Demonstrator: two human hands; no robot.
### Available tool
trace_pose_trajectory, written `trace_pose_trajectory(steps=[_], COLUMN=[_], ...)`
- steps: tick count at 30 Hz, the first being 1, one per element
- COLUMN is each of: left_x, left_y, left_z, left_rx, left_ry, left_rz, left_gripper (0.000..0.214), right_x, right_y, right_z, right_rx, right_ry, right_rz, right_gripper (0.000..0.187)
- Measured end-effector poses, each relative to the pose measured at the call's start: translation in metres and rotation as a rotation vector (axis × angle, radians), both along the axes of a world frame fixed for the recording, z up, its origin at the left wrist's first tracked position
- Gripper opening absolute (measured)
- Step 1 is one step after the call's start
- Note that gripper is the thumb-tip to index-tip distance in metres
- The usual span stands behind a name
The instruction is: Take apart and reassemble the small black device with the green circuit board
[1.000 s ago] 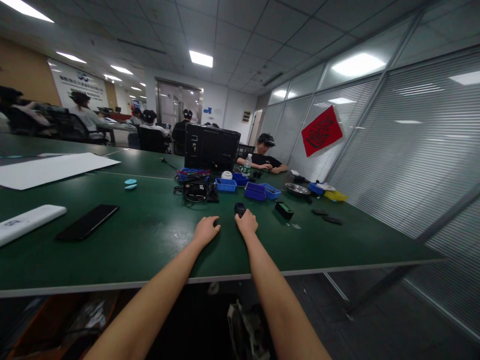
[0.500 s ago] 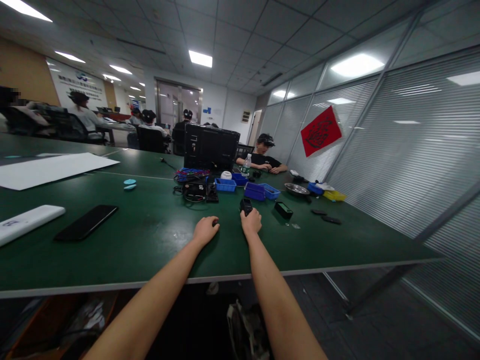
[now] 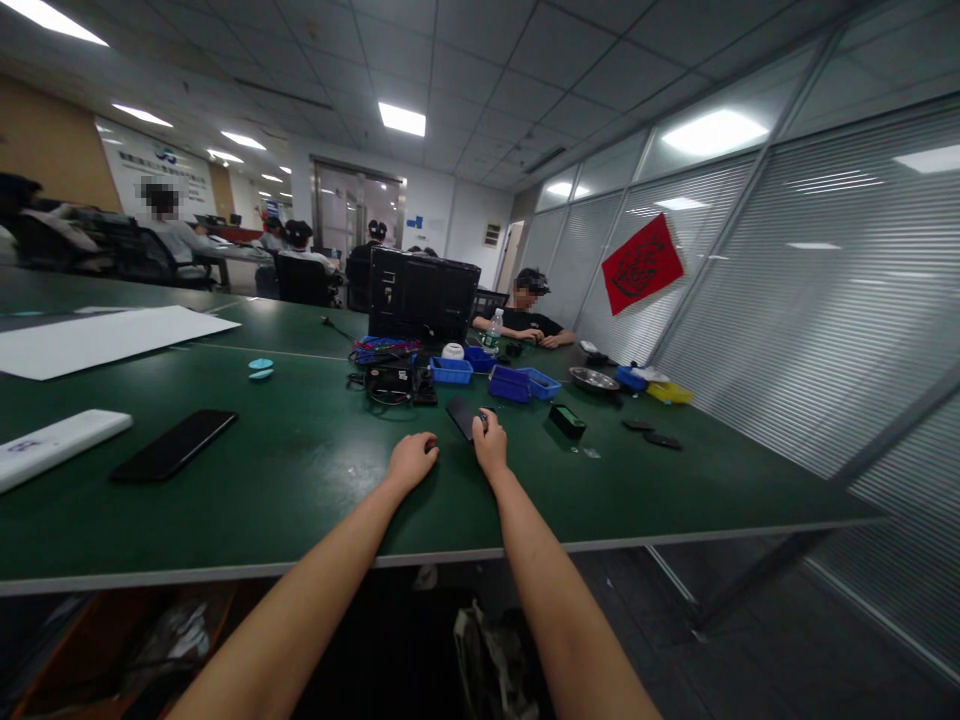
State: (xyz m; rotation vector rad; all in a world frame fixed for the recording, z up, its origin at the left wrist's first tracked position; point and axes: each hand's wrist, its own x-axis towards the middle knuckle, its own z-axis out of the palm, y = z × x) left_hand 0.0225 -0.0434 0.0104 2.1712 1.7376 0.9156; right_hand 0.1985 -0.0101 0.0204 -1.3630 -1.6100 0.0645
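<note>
My right hand (image 3: 491,446) grips a flat black device (image 3: 462,417) by its right edge, with the thumb over it. The device is tilted toward the left and its dark broad face shows; its exact kind is unclear. My left hand (image 3: 411,459) rests on the green table (image 3: 315,510) just left of it, fingers curled inward. A small dark spot shows at its fingertips, but I cannot make out whether it is an object or shadow. Right of my right hand sits a black box with a green-lit top (image 3: 568,420).
Beyond my hands stand blue bins (image 3: 510,383), a baseball (image 3: 453,351), a black cabled device (image 3: 388,382), a bottle (image 3: 493,331) and a monitor (image 3: 424,295). A metal dish (image 3: 593,379) lies right. At left are a black phone-like slab (image 3: 174,445) and white bar (image 3: 64,446). A person (image 3: 529,315) sits opposite.
My right hand has shifted slightly left and turned the black device over to the left, so its broad dark face shows. My left hand has stayed in place.
</note>
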Motion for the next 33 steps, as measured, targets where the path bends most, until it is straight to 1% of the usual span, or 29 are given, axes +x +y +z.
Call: trace_pose_trajectory(steps=[2,4,6,9,11,14,15,16,18,19,21,23,27,31,33], left_x=[0.000,0.001,0.001,0.000,0.000,-0.002,-0.003,-0.003,-0.004,-0.004,-0.004,-0.004,-0.003,-0.003,-0.003], left_y=[0.000,0.001,0.001,0.002,0.003,0.006,0.006,0.007,0.007,0.007,0.007,0.006,0.004,0.002,0.003], left_z=[-0.001,-0.001,0.000,-0.001,-0.001,-0.003,-0.004,-0.005,-0.006,-0.006,-0.006,-0.006,-0.002,0.000,0.000], left_rx=[-0.005,-0.019,-0.027,-0.018,0.006,0.052,0.059,0.061,0.061,0.059,0.060,0.059,0.042,0.016,0.023], left_ry=[-0.026,-0.051,-0.068,-0.081,-0.087,-0.118,-0.132,-0.145,-0.163,-0.167,-0.171,-0.173,-0.181,-0.189,-0.188], left_rz=[0.020,0.043,0.055,0.097,0.144,0.199,0.209,0.211,0.201,0.191,0.178,0.176,0.176,0.183,0.180], left_gripper=[0.030,0.031,0.025,0.014,0.009,0.008,0.009,0.011,0.013,0.014,0.015,0.016,0.016,0.016,0.015], right_x=[-0.002,-0.005,-0.006,-0.005,-0.002,0.006,0.009,0.011,0.014,0.015,0.018,0.020,0.027,0.033,0.035], right_y=[0.000,0.001,0.001,0.000,-0.001,-0.002,-0.002,-0.001,0.002,0.004,0.008,0.011,0.013,0.012,0.012], right_z=[-0.001,-0.002,-0.002,0.000,0.003,0.006,0.005,0.005,0.001,-0.001,-0.005,-0.006,-0.002,0.001,0.000], right_rx=[-0.075,-0.158,-0.209,-0.199,-0.130,-0.017,-0.017,-0.045,-0.158,-0.218,-0.305,-0.353,-0.398,-0.388,-0.383], right_ry=[-0.033,-0.092,-0.154,-0.181,-0.168,-0.149,-0.151,-0.161,-0.188,-0.196,-0.183,-0.132,-0.041,-0.026,-0.033], right_rz=[0.075,0.130,0.126,0.010,-0.101,-0.302,-0.362,-0.404,-0.426,-0.412,-0.386,-0.391,-0.443,-0.542,-0.569], right_gripper=[0.038,0.042,0.044,0.043,0.041,0.032,0.031,0.034,0.043,0.043,0.037,0.033,0.038,0.044,0.047])
